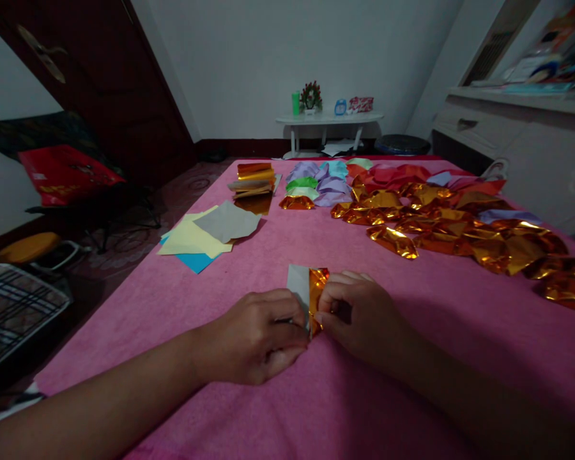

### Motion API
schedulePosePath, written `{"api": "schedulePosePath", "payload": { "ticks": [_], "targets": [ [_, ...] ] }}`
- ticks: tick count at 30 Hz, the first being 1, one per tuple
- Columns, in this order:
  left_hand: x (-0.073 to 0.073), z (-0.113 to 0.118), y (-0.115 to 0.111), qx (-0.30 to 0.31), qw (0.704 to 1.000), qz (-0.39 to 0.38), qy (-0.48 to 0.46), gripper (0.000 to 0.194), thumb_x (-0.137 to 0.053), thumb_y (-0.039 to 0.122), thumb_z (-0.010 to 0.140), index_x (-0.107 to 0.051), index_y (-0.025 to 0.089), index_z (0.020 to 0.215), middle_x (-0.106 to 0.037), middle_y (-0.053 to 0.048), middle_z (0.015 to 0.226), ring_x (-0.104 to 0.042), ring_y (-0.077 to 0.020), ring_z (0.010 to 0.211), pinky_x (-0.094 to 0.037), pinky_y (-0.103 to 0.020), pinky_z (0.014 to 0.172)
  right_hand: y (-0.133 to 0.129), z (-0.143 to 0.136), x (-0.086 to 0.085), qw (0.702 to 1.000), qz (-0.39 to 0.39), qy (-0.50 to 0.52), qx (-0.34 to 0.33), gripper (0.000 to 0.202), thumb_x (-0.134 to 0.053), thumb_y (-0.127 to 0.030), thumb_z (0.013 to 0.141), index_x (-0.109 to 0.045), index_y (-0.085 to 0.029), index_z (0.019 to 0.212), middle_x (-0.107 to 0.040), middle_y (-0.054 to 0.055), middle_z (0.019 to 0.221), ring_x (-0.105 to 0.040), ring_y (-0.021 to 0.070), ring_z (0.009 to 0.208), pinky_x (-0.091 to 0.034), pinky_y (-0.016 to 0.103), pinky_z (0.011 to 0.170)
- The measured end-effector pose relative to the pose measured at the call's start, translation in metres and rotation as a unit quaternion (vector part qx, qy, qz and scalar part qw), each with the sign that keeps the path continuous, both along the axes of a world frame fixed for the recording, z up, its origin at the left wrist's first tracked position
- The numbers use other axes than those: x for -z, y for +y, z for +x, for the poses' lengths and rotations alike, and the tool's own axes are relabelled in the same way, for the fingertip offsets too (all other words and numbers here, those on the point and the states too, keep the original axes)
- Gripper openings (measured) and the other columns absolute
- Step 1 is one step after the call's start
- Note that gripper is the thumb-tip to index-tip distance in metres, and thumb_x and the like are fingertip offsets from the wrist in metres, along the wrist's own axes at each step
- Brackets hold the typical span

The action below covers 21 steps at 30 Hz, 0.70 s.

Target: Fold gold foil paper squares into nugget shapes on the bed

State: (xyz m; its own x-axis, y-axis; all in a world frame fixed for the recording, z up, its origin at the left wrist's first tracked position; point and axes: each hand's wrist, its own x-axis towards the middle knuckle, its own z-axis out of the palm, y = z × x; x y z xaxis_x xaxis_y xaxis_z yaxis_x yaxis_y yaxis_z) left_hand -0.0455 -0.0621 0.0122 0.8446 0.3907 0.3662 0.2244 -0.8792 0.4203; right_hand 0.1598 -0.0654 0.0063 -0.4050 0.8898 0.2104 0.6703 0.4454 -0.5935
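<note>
A small sheet of foil paper [299,281], grey on its left part and shiny gold on its folded right part, lies on the pink cloth between my hands. My left hand [261,332] pinches its left side near the lower edge, fingers curled. On the gold strip, my right hand [357,313] closes thumb and forefinger over the right edge. The fingertips of both hands are close together but apart. Beyond them on the left lie loose yellow [191,239], grey [230,222] and blue [196,262] sheets.
Folded gold foil pieces [393,241] spread over the right side of the pink cloth [287,402]. Purple, green and red folded pieces lie farther back, beside a stack of gold paper [253,185]. A chair with a red bag [69,172] stands at the left.
</note>
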Motion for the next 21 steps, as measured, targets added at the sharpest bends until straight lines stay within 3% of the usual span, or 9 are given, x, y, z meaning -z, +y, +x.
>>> {"api": "schedulePosePath", "payload": {
  "ticks": [9,21],
  "targets": [
    [-0.0018,0.0010,0.0022,0.014,1.000,-0.010,-0.015,0.021,-0.058,0.027,0.086,-0.064,0.013,0.100,-0.064,-0.009,0.086,-0.061,-0.0168,0.082,-0.050,-0.032,0.074,-0.0010,0.0013,-0.0002,1.000,0.006,-0.007,0.002,0.016,-0.064,-0.007,0.067,-0.054,-0.017,0.059,-0.055,-0.003,0.064,-0.046,0.0135,0.068,-0.027,0.028,0.065],
    [-0.0008,0.0012,0.0013,0.006,1.000,-0.004,-0.004,0.020,-0.058,0.028,0.086,-0.066,0.014,0.098,-0.064,-0.008,0.087,-0.060,-0.0163,0.083,-0.050,-0.031,0.075,-0.0040,-0.0031,-0.0004,1.000,0.005,-0.014,0.026,0.016,-0.062,-0.008,0.069,-0.052,-0.017,0.059,-0.055,-0.003,0.064,-0.046,0.0135,0.069,-0.027,0.028,0.066]
  ]
}}
